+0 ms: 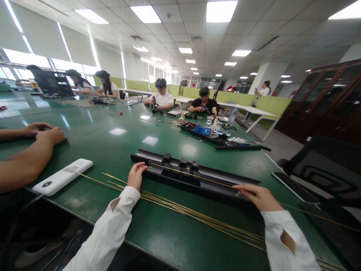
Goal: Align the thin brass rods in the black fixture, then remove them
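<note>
A thin brass-coloured rod (180, 171) runs between my two hands, above a long black channel-shaped rail (222, 188). Several small black blocks (183, 162) sit on the rail near its middle. My left hand (136, 175) pinches the rod by the rail's left part. Farther right, my right hand (258, 195) closes its fingers on the same rod near the rail's right end, and the rod extends past it. Between me and the rail, several more brass-coloured rods (180, 207) lie loosely bunched on the green table (93, 203), passing under my forearms.
A white power strip-like device (63, 177) lies at the left, by another person's hands (49, 133). Beyond the rail stands an open black tool case (204, 132). A flat dark slab with a light edge (295, 187) rests at the right table edge, beside a chair (327, 169).
</note>
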Available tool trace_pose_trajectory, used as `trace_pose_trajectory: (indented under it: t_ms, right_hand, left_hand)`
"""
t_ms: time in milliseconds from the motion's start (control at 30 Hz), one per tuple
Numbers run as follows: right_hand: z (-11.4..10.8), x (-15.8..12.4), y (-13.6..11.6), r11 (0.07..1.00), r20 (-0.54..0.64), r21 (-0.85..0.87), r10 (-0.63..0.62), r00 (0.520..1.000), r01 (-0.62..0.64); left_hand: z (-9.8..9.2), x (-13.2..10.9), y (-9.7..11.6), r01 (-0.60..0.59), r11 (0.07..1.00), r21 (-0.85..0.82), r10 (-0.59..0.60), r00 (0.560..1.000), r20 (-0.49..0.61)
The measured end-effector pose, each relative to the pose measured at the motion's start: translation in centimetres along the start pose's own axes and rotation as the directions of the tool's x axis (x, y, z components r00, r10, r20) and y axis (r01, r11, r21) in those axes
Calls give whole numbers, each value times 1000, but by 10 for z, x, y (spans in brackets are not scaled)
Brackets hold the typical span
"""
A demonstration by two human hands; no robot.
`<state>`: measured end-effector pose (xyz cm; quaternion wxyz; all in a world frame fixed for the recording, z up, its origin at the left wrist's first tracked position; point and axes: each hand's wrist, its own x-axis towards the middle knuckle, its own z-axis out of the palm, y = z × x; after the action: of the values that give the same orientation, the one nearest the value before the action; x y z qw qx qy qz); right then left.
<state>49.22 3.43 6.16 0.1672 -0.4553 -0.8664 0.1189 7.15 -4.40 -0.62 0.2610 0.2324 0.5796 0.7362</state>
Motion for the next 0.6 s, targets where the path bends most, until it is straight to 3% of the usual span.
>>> trace_pose_trajectory:
  t_ms: [600]
  right_hand:
    - [-5, -2, 6, 998, 51, 9, 54, 997, -54]
  left_hand:
    - [-1, 1, 0, 5, 1000, -26, -5, 1000, 0]
